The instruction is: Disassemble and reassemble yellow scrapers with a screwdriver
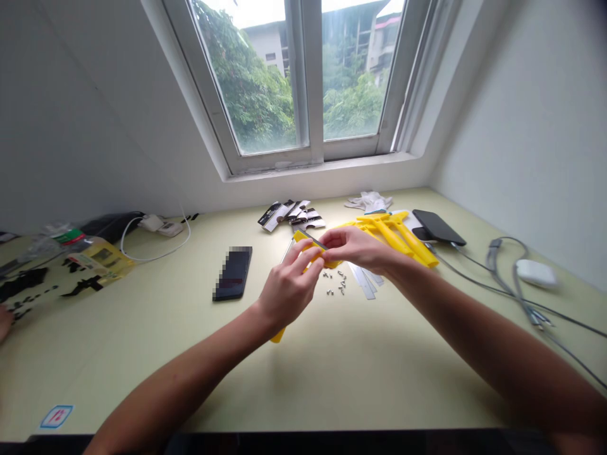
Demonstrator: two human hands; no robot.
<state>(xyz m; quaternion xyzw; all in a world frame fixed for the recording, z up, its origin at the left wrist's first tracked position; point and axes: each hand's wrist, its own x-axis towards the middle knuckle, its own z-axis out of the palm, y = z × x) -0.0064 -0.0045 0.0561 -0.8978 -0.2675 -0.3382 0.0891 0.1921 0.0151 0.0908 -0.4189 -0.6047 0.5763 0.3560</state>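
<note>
My left hand (290, 287) is closed around a yellow plastic scraper (278, 336), whose handle end sticks out below the palm. Its wide head, with a dark strip along the edge, shows above the fingers. From the other side, my right hand (353, 245) pinches the head, thumb and fingertips close to the left fingers. Whether a small part sits between the right fingertips is hidden. Just under the hands, several small metal screws (342, 283) lie scattered on the table. Beside them are flat grey blades (363, 281). More yellow scraper bodies (403, 237) are heaped behind my right wrist.
A black phone (234, 275) lies left of my hands. Black-and-white cards (294, 215) and white gloves (370, 201) are near the window. Rightward are a dark phone (439, 227), cables (515, 287) and a white case (535, 273). A bottle (97, 251) and another person's hand (4, 322) are left.
</note>
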